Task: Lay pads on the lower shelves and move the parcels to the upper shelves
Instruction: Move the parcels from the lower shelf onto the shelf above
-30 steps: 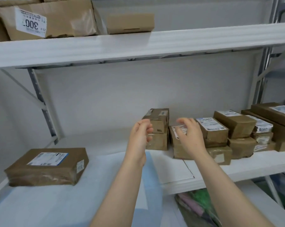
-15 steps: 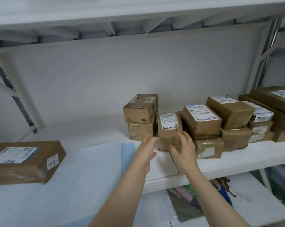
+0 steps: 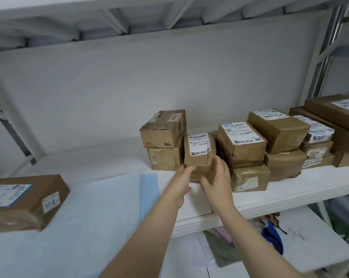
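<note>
**Closing on the middle parcel**

Since half a second ago, both arms have pushed forward and now meet the middle parcel, which stands on the white shelf at frame centre, wedged between a two-box stack and further stacks to the right. The right grip, a bare hand, is narrow and holds the parcel's lower right front corner, fingers curled round it and thumb underneath. The left grip lies against the lower left corner; its fingertips slip out of sight beside the parcel, so I cannot tell whether it is clasped.

The parcel's white label carries a barcode and a round logo; its small print is too fine to read with confidence. Right of centre, a numbered parcel shows large digits, upside down to the camera, that look like 2008.

At lower left a pale pad with a blue edge covers the shelf. On it sits a large parcel, cut off by the left edge of the frame, with a side sticker whose digits seem to read 3006.

Under the shelf, at lower right, blurred blue and pink things cannot be made out.
</note>
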